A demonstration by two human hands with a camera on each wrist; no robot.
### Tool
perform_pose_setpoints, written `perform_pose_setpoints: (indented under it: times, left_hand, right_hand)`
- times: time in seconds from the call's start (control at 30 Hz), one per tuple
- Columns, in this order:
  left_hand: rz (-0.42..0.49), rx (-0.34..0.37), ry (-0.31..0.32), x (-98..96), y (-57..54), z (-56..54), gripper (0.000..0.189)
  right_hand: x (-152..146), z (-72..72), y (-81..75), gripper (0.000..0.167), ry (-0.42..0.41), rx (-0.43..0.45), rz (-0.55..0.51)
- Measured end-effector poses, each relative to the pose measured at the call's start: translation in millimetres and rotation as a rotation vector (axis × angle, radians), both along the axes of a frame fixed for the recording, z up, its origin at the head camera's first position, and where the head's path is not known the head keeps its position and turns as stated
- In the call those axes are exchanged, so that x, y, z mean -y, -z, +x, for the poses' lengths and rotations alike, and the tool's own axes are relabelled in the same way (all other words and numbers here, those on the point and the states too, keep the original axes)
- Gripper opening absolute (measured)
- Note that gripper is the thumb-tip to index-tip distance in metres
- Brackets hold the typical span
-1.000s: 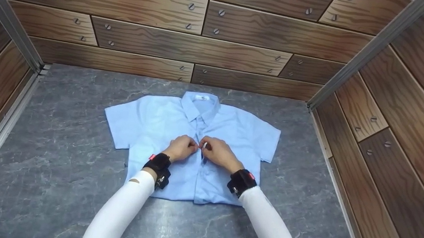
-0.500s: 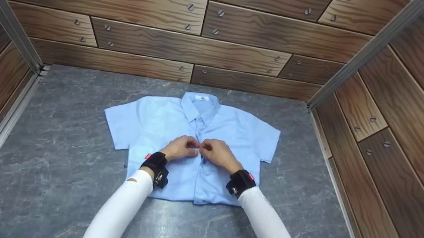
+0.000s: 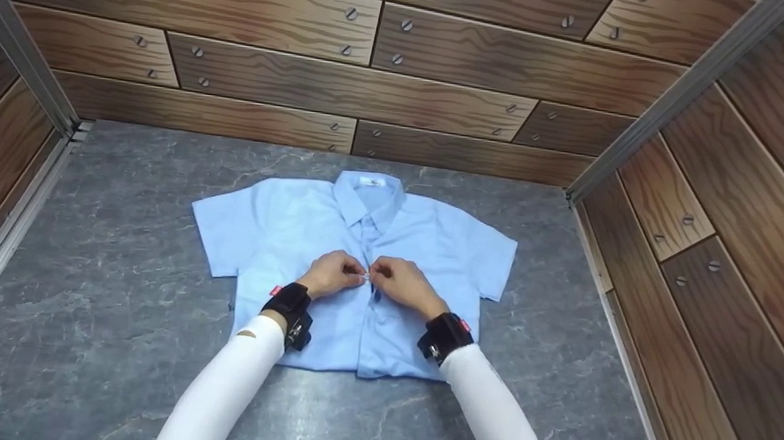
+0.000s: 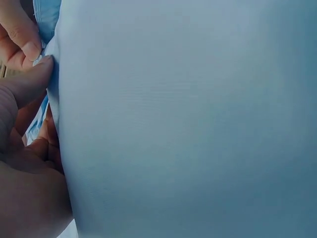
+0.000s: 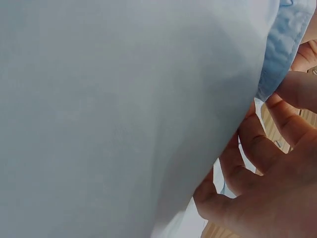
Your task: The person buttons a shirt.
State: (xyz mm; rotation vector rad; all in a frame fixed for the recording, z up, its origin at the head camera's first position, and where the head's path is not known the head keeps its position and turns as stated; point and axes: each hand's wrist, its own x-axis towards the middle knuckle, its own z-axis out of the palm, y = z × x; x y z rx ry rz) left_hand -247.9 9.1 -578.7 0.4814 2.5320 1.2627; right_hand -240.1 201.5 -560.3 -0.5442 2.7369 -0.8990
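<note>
A light blue short-sleeved shirt (image 3: 302,220) lies front up, its collar (image 3: 369,201) pointing away from me. At the middle of its front opening, my left hand (image 3: 334,275) pinches one placket edge between thumb and fingers. Facing it, my right hand (image 3: 401,283) pinches the other edge, and the fingertips of both hands nearly meet. In the left wrist view, the left thumb (image 4: 37,79) presses on the cloth edge beside the other hand's fingertips. The right wrist view shows the right hand (image 5: 277,168) with its fingers under the cloth. Any button between the fingertips is too small to tell.
The shirt rests on a grey marbled surface (image 3: 115,325). Wood-patterned panels (image 3: 271,73) stand at the back and both sides, with metal rails (image 3: 676,102) at the corners. Below the hands, the front placket (image 3: 372,357) runs to the hem.
Both hands stay at the same spot on the placket. The left fingers spread slightly, then draw together again at the edge; the shirt stays in place.
</note>
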Motion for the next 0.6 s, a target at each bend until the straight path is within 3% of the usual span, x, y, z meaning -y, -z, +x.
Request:
perform_pose_setpoints:
  times: [0.2, 0.3, 0.4, 0.6]
  left_hand:
    - [-0.006, -0.045, 0.004, -3.2, -0.3, -0.5, 0.011]
    - [-0.001, -0.067, 0.007, -4.2, -1.9, -0.6, 0.012]
    - [0.005, -0.069, 0.013, -3.2, -1.7, 0.2, 0.013]
    - [0.018, -0.043, -0.001, -1.7, 0.0, 3.3, 0.012]
  right_hand:
    - [-4.3, -1.6, -3.5, 0.01, 0.046, 0.026, 0.006]
    - [-6.1, -1.1, -5.6, 0.018, 0.097, 0.067, -0.004]
    - [-6.5, 0.2, -6.9, 0.024, 0.132, 0.089, 0.009]
    - [-8.8, 2.6, -9.3, 0.014, 0.123, 0.054, 0.069]
